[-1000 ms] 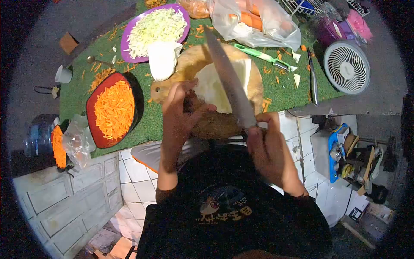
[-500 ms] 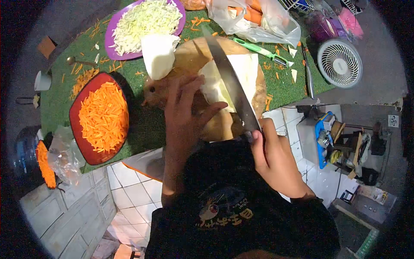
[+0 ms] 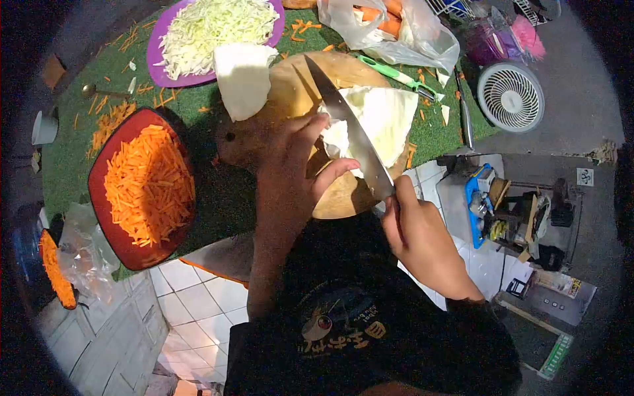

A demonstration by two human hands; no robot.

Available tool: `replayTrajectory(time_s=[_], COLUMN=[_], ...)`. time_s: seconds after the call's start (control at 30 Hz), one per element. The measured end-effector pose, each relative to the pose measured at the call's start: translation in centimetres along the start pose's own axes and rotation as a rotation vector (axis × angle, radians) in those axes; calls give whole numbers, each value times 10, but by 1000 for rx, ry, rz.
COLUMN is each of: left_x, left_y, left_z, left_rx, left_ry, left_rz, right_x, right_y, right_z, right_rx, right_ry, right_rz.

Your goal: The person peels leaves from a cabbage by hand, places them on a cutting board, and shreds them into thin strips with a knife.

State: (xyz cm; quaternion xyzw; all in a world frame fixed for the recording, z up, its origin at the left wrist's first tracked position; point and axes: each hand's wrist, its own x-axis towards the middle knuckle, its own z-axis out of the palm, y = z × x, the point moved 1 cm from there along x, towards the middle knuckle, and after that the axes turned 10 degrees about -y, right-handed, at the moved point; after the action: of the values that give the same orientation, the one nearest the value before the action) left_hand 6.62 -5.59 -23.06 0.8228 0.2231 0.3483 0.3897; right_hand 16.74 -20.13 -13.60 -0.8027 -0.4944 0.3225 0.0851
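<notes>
My right hand (image 3: 426, 244) is wrapped round the handle of a large knife (image 3: 353, 129), whose blade points up and to the left across a pale cabbage piece (image 3: 389, 119) on the round wooden board (image 3: 290, 76). At the left side of the blade, my left hand (image 3: 294, 162) holds a smaller cabbage piece (image 3: 337, 137) between thumb and fingers. Another white cabbage chunk (image 3: 243, 86) rests at the board's upper left edge.
A purple plate (image 3: 155, 56) bears shredded cabbage. A red dish (image 3: 99, 178) holds carrot strips. A plastic bag (image 3: 422, 49) with carrots, a green peeler (image 3: 389, 71), another knife (image 3: 465, 115) and a white fan (image 3: 510, 98) lie at the upper right.
The cabbage under the knife has shifted and turned, and a smaller piece now shows apart, left of the blade. The blade tip has moved slightly down and left. The whole view has shifted a little.
</notes>
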Motion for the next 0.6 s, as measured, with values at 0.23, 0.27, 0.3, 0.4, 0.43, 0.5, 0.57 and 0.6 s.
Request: replayTrajectory(time_s=[0.23, 0.27, 0.3, 0.4, 0.43, 0.5, 0.57, 0.6], left_x=[-4, -2, 0, 0, 0, 2, 2, 2], left_y=[-7, -6, -5, -8, -8, -8, -11, -10], left_z=[4, 0, -2, -3, -4, -8, -9, -9], left_rx=[9, 33, 58, 7, -8, 18, 22, 30], left_ry=[56, 21, -13, -9, -8, -38, -53, -54], left_rz=[71, 57, 44, 7, 2, -7, -8, -13], right_x=[7, 8, 9, 14, 15, 18, 20, 20], right_y=[-16, -15, -14, -15, -16, -20, -22, -22], right_z=[18, 22, 26, 31, 31, 33, 36, 38], right_rx=[-119, -124, -138, -189, -211, -208, -204, -178], right_ry=[16, 17, 49, 52, 29, 38, 45, 78], right_rz=[192, 206, 196, 206, 215, 243, 269, 279])
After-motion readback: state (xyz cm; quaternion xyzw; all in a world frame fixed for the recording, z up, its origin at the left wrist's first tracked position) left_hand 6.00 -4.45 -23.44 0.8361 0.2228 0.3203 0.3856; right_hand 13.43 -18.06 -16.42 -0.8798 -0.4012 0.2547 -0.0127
